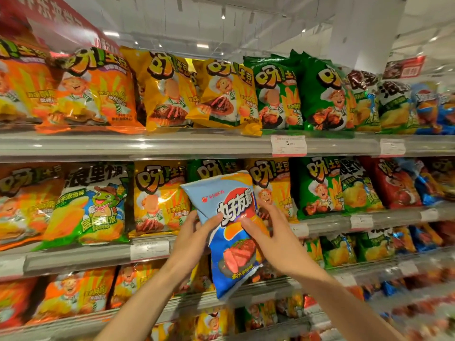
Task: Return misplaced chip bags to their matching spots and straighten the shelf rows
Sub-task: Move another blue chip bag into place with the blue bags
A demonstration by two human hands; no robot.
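A blue chip bag (229, 232) with a steak picture hangs tilted in front of the second shelf (81, 257). My left hand (194, 238) grips its left edge, thumb across the front. My right hand (267, 231) holds its right side, fingers wrapped behind. Directly behind the bag stand a green bag (209, 168) and a yellow bag (270, 183) in the second row. A green-and-white frog bag (91, 205) sits among orange and yellow bags at the left of that row.
The top shelf (172, 143) carries orange, yellow and green bags in leaning rows. More blue bags (428, 237) lie on shelves at the far right. Price tags (288, 145) hang on the shelf rails. Lower shelves hold orange and yellow bags.
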